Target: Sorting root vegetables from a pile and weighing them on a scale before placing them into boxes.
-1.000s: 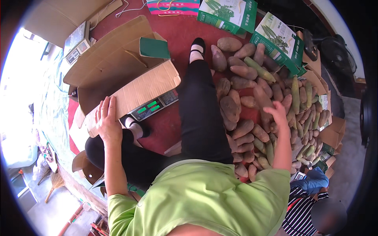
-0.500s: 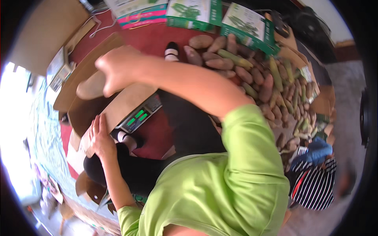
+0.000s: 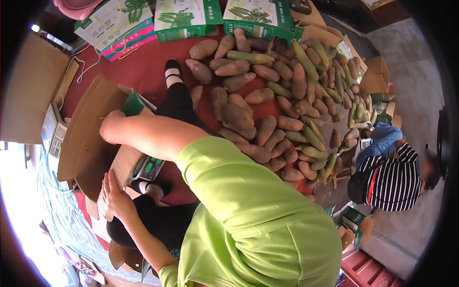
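Note:
My left hand point(image 3: 117, 197) rests with outstretched fingers against the near side of an open cardboard box point(image 3: 79, 148). Over the box's far side, my right hand point(image 3: 110, 126) reaches down inside; its fingers are hidden, so whatever they hold cannot be seen. The box stands on a digital scale point(image 3: 152, 167) with a lit green display, between my legs. To the right spreads a big heap of brownish sweet potatoes point(image 3: 237, 114), mixed with long green-yellow pieces point(image 3: 306, 61) that look like corn in the husk.
Green-and-white printed cartons point(image 3: 186, 19) line the far side of the red floor covering point(image 3: 138, 62). A second device point(image 3: 53, 131) stands left of the box. At the right, a person in a striped top point(image 3: 394, 184) bends beside the heap. Opened cartons point(image 3: 375, 76) sit behind it.
My right hand has gone down into the box; the sweet potato it held above the box is now out of sight. My left hand stays against the box. The view has shifted to the right.

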A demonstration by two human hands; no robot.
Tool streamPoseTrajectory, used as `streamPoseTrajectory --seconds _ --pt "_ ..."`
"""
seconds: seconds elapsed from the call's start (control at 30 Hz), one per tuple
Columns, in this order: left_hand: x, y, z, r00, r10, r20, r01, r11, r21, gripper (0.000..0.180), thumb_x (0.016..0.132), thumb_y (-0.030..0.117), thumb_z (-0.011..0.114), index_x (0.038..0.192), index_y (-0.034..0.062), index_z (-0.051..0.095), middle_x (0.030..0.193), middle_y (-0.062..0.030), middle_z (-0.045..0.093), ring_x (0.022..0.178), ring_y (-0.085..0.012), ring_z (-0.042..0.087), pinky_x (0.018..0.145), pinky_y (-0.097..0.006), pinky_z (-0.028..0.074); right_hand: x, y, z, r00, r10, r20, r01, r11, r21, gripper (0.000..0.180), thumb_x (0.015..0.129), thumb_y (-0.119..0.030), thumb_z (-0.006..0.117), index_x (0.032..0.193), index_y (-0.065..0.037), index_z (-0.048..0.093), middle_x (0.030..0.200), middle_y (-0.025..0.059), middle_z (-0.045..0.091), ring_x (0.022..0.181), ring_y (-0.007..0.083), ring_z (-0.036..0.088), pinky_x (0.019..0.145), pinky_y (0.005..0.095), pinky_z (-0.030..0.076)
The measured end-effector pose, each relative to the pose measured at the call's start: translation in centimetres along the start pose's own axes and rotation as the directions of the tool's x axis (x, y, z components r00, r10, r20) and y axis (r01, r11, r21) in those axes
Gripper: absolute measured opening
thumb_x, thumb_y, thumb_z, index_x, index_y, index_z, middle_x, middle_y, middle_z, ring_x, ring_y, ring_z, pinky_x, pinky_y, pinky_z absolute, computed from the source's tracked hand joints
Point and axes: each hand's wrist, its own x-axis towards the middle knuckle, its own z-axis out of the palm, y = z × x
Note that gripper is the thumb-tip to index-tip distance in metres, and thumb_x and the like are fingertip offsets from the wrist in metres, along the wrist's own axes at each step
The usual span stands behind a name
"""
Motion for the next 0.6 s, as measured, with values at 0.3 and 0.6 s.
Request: streamPoseTrajectory --seconds 0.3,0.6 --pt "0.3 -0.4 1.0 0.996 0.032 -0.087 -0.033 0.999 -0.011 0.055 0.078 -0.007 0.046 0.129 0.0150 0.048 0.129 -0.0113 0.050 0.119 -0.0318 0.047 0.094 -0.041 0.041 -11.8 7.7 -0.4 0.545 0.085 -0.834 0.611 0.641 0.465 0.014 0.073 -0.014 0.060 0.084 -0.007 0.063 0.080 0.0104 0.063 0.076 0.0285 0.061 0.067 0.0397 0.048" --pt "0.2 0.4 1.2 0.990 0.065 -0.127 -0.065 0.998 0.002 0.052 0.079 -0.005 0.046 0.128 0.0118 0.049 0.127 -0.0131 0.051 0.118 -0.0323 0.047 0.095 -0.041 0.040 -25.4 25.5 22.8 0.583 0.759 -0.290 -0.242 0.503 0.830 0.018 0.079 -0.018 0.054 0.090 -0.008 0.063 0.086 0.0156 0.063 0.086 0.0335 0.060 0.072 0.0425 0.046"
